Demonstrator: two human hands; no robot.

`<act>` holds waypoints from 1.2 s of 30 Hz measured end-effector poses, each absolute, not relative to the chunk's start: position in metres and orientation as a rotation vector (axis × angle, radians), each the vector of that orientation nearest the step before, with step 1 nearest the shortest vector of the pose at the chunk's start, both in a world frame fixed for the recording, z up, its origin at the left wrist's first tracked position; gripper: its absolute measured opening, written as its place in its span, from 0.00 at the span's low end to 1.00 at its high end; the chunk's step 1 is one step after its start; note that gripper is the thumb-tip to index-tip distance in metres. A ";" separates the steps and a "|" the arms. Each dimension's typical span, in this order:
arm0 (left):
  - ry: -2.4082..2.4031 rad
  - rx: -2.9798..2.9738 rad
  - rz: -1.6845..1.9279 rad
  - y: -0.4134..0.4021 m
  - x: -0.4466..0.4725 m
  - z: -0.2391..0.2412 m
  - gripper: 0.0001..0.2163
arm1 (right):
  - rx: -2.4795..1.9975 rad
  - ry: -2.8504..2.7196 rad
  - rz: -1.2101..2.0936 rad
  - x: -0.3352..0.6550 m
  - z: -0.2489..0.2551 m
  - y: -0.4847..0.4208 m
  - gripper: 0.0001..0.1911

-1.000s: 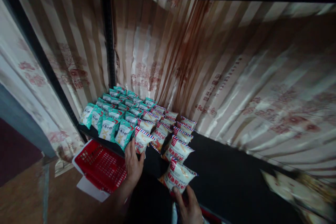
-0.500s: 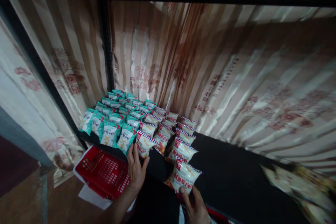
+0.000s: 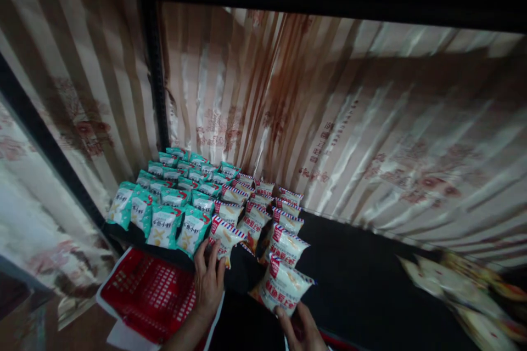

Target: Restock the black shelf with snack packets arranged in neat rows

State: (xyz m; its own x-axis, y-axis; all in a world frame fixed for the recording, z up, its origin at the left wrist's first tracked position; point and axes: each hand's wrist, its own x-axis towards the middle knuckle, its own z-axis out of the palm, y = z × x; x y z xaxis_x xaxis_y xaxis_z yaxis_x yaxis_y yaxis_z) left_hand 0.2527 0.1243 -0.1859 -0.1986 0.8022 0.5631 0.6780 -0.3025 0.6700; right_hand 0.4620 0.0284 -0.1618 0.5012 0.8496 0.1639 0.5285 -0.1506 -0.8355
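Note:
My left hand (image 3: pixel 211 277) rests its fingertips, a little apart, on the lower front of a white snack bag (image 3: pixel 225 237) with a red-and-blue striped top edge. My right hand (image 3: pixel 301 332) has thumb and fingers at the lower edge of a similar snack bag (image 3: pixel 286 285), the front one of its row, tilted back. Behind both hands more white bags (image 3: pixel 252 219) stand in rows on a black shelf (image 3: pixel 341 274). Teal-and-white snack bags (image 3: pixel 163 226) fill several rows just left of them.
A red plastic basket (image 3: pixel 152 296) is below the shelf's front edge at the left. Pale packets (image 3: pixel 457 285) lie at the shelf's right end. Patterned curtains (image 3: pixel 263 93) hang behind and beside the shelf, next to a dark upright post (image 3: pixel 155 77).
The view has shifted slightly, so the bags and basket appear lower and farther left. My left hand's thumb and fingers have drawn closer together. My right hand stays at the same bag.

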 end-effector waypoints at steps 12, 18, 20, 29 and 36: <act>1.739 1.944 1.581 0.127 0.251 -0.189 0.16 | -1.929 -1.309 0.236 0.409 -0.153 0.074 0.38; 1.770 2.021 1.605 0.128 0.252 -0.190 0.16 | -2.036 -1.340 0.242 0.398 -0.145 0.084 0.37; 1.781 2.049 1.599 0.128 0.252 -0.191 0.16 | -2.060 -1.328 0.202 0.395 -0.144 0.086 0.37; 1.827 2.066 1.607 0.128 0.253 -0.194 0.16 | -2.009 -1.320 0.082 0.395 -0.162 0.099 0.37; 1.825 2.149 1.572 0.129 0.253 -0.194 0.20 | -1.909 -1.422 -0.020 0.399 -0.179 0.104 0.34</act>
State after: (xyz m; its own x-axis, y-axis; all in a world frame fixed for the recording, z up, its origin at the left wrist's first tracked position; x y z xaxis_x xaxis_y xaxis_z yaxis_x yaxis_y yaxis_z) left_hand 0.2531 0.1291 -0.1938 -0.1118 0.7091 0.6962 0.7935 -0.3580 0.4921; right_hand 0.3985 0.1044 -0.1793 0.3846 0.8203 0.4233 0.8318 -0.1092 -0.5443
